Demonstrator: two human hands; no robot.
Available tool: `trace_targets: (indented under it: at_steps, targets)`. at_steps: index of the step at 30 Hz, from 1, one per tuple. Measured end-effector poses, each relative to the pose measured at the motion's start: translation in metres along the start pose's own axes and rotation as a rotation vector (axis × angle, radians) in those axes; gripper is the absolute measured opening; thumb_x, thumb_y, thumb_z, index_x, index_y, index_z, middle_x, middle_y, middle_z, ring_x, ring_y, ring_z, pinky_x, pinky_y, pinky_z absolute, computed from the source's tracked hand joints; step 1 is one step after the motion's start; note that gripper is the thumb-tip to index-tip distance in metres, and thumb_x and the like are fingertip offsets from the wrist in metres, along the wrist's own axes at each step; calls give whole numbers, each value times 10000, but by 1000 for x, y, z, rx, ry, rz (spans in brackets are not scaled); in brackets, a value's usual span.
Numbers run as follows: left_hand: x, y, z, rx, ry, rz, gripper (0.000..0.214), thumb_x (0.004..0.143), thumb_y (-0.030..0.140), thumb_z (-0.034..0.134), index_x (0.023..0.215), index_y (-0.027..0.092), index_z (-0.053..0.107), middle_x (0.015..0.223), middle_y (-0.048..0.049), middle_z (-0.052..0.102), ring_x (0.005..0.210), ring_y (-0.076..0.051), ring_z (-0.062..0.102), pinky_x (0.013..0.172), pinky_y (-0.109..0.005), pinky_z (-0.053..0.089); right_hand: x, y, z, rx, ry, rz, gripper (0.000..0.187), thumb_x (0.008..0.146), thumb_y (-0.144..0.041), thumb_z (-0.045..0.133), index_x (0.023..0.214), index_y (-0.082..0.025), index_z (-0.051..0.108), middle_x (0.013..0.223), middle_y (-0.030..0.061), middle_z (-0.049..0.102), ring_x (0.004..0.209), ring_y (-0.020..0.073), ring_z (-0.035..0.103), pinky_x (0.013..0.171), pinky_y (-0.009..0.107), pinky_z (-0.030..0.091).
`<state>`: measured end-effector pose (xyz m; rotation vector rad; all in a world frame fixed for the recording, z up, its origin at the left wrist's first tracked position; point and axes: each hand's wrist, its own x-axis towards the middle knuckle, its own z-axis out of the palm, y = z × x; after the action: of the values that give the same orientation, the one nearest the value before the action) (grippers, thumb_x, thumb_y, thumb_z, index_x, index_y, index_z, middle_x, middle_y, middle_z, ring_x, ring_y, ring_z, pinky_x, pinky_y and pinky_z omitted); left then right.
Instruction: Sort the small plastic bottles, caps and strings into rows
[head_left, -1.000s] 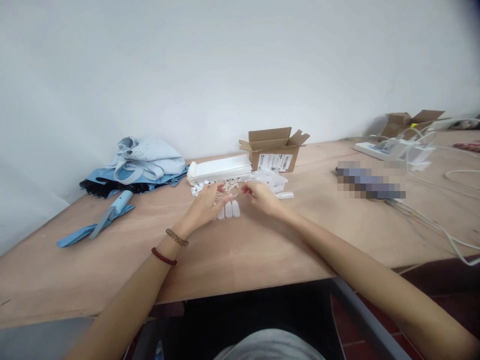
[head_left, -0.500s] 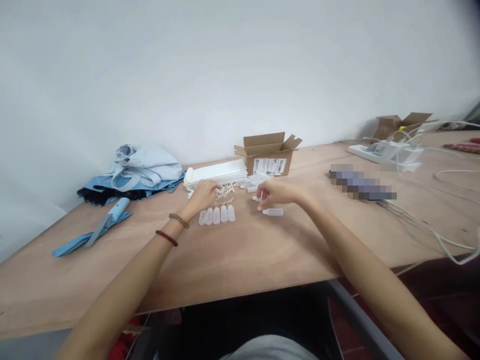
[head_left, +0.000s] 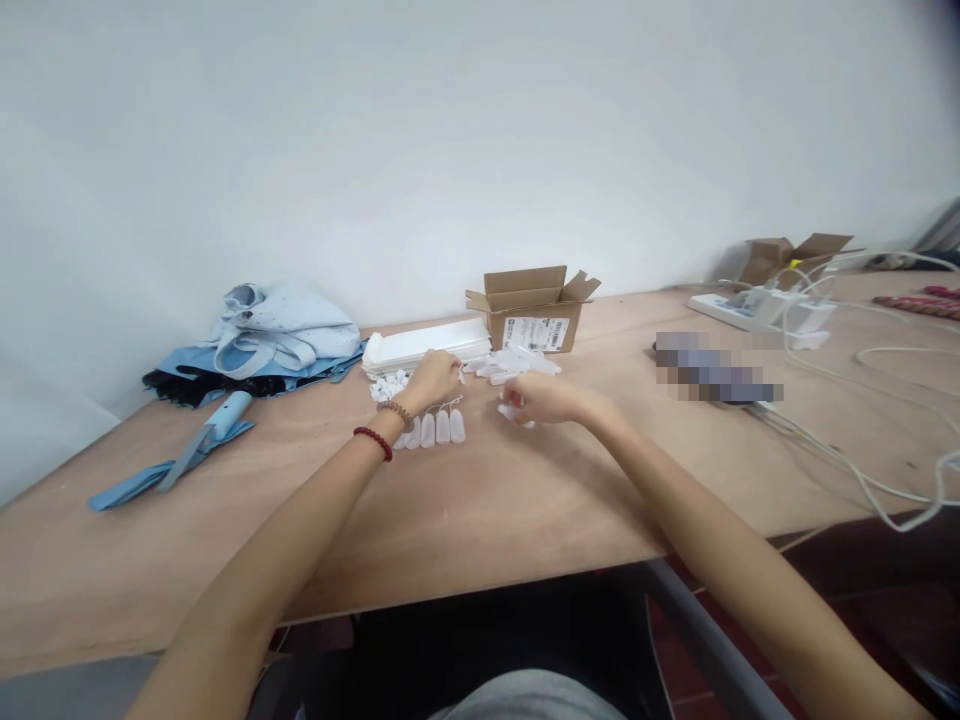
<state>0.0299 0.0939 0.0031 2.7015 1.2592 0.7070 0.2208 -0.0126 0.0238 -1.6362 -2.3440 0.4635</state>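
Note:
My left hand (head_left: 433, 380) is closed, fingers curled over a tangle of pale strings just behind a row of several small clear plastic bottles (head_left: 436, 429) lying side by side on the wooden table (head_left: 480, 500). My right hand (head_left: 541, 398) is closed around a small clear bottle (head_left: 512, 412), whose end shows below the fingers. A loose heap of more clear bottles (head_left: 517, 364) lies just behind my right hand. Small white caps (head_left: 388, 386) are scattered left of my left hand.
A stack of flat white bags (head_left: 427, 346) and an open cardboard box (head_left: 534, 309) stand at the back. A blue umbrella and cloth (head_left: 255, 345) lie at back left. A power strip (head_left: 757, 309), cables (head_left: 862, 470) and another box (head_left: 795, 255) are on the right.
My right hand has picked up the bottle that lay on the table beside it. My left hand shifted slightly right over the strings. The camera view drifted a little.

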Motion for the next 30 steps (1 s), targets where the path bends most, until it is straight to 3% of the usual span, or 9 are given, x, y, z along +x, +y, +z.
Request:
trace_targets:
  at_steps: [2,6,11,15,22,30]
  targets:
    - [-6,0,-4,22,71,-17,337,749,86,403,889,137,706,966,-126,704,993,-260,613,945,-419,432,4,-5,9,4,173,-126,67,780,-158,547,756,-182,604,725,39,623,624,162,537,580,270,368]
    - [-29,5,-17,-75,267,13,331,795,89,389,963,136,670,1035,-96,682,1001,-206,611,932,-367,465,13,-12,28,-58,382,-235,150,833,-175,504,955,-138,582,936,109,601,831,209,552,716,293,400]
    - [-68,21,-30,-224,499,108,220,858,151,451,927,159,660,967,-74,693,886,-173,638,766,-303,521,20,-18,46,3,512,-211,274,902,-192,417,1146,-101,505,1067,161,535,922,244,541,795,350,427]
    - [-79,28,-35,-242,619,174,140,856,196,524,890,167,657,925,-73,688,842,-171,642,716,-291,534,19,-25,51,93,557,-292,298,919,-194,389,1199,-127,466,1090,152,516,991,251,530,840,378,443]
    - [-79,27,-26,-294,601,106,97,832,211,580,903,160,623,837,-50,683,741,-154,654,677,-279,560,16,-32,54,162,588,-409,287,910,-186,425,1188,-131,472,1064,146,555,988,240,539,850,383,452]
    - [-83,35,-21,-258,559,178,112,833,134,552,897,171,635,882,-55,695,827,-166,655,737,-298,547,19,-28,57,178,572,-385,283,906,-193,428,1181,-154,479,1031,136,582,916,239,562,803,399,471]
